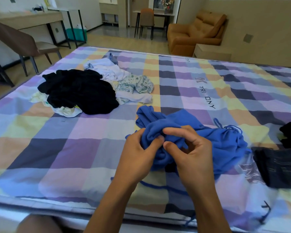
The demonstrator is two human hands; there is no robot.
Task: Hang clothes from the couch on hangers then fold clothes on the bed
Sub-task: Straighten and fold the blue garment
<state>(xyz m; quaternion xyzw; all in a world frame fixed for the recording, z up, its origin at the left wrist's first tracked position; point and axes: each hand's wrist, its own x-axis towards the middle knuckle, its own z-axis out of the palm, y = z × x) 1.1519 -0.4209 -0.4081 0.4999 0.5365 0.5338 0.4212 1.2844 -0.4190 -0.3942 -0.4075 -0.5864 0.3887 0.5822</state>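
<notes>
Over the near edge of the bed (74,148), the left hand (138,153) and right hand (191,148) meet on a bunched blue garment (225,142), with the fingers and thumbs of both curled in and pinching its fabric (thin cords trail loose). A pile of clothes (81,91) lies toward the bed's far left, and dark folded clothes (279,167) sit at its right edge.

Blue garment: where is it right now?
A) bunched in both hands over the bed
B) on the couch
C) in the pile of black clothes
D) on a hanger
A: the left hand and right hand both grip the bunched blue garment over the checked bed.
</notes>
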